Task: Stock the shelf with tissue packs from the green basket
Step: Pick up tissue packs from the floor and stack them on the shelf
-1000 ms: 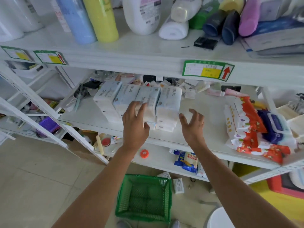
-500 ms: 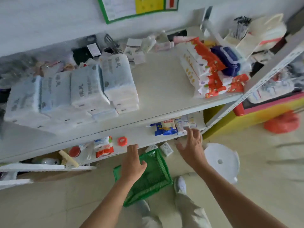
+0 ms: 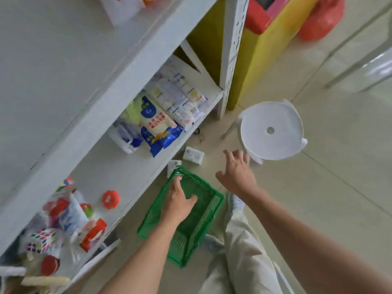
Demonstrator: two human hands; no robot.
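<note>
While both hands' fingers spread, left hand (image 3: 177, 205) hovers over green basket (image 3: 203, 217) (mesh-walled, looks empty).

A pale tiled floor (image 3: 318, 209) is seen, on which a green basket (image 3: 203, 211) is set just beside the white shelf (image 3: 118, 172). Two small white packs (image 3: 193, 155) lie at the basket's far end, a white round stool (image 3: 272, 130) to the right. On the shelf, blue-and-yellow packets (image 3: 158, 126) and a red ring-shaped item (image 3: 110, 199) are laid.

Basket (image 3: 209, 211) before shelf (image 3: 118, 170)
</note>
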